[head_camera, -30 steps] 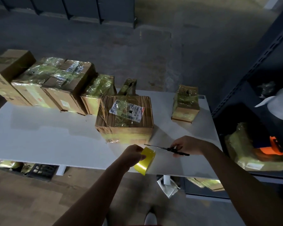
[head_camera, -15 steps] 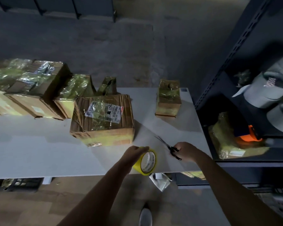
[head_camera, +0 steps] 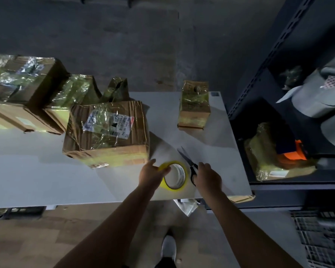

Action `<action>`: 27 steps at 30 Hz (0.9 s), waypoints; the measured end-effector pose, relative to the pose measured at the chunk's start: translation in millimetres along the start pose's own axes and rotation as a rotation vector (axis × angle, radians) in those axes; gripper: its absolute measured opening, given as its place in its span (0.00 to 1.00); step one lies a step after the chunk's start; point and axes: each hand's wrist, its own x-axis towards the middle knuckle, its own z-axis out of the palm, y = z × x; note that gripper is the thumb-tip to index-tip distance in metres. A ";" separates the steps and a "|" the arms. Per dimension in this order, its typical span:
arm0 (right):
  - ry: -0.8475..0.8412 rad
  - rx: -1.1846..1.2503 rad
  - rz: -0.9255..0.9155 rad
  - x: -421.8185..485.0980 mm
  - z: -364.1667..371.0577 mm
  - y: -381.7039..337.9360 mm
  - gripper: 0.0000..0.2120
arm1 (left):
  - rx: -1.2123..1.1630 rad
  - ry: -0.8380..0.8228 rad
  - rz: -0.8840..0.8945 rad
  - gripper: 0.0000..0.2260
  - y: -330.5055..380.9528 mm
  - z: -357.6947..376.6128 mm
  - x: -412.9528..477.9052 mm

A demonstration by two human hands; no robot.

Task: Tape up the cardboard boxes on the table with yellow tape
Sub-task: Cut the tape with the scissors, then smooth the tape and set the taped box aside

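A yellow tape roll lies near the front edge of the white table. My left hand grips its left rim. Black scissors lie just right of the roll, blades pointing away from me; my right hand holds their handles. Right behind the roll stands a cardboard box with a shipping label, wrapped in yellow tape. A small taped box stands alone at the back right. More taped boxes crowd the back left.
A dark metal shelf stands right of the table, holding grey rolls and a taped parcel with something orange. Under the table are crates and loose paper. My shoe shows on the floor.
The view swung right and tipped down. My left hand lowered the tape roll from upright to flat on the table. My right hand brought the scissors in beside it, blades now pointing away.
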 end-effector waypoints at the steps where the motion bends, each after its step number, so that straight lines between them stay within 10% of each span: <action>1: 0.002 0.016 0.004 1.3 -0.2 -1.1 0.14 | -0.046 0.022 -0.034 0.34 -0.3 1.3 1.6; 11: 0.130 0.158 -0.067 -0.6 -16.5 -17.0 0.13 | 0.118 0.044 -0.022 0.27 14.3 3.9 -0.3; 15: 0.262 0.182 -0.203 -0.3 -40.5 -56.3 0.12 | 0.321 0.070 0.168 0.11 21.4 -23.0 -28.6; 27: 0.540 0.252 -0.529 -7.0 -85.9 -163.7 0.11 | 0.505 0.452 0.736 0.06 35.7 -146.4 -37.1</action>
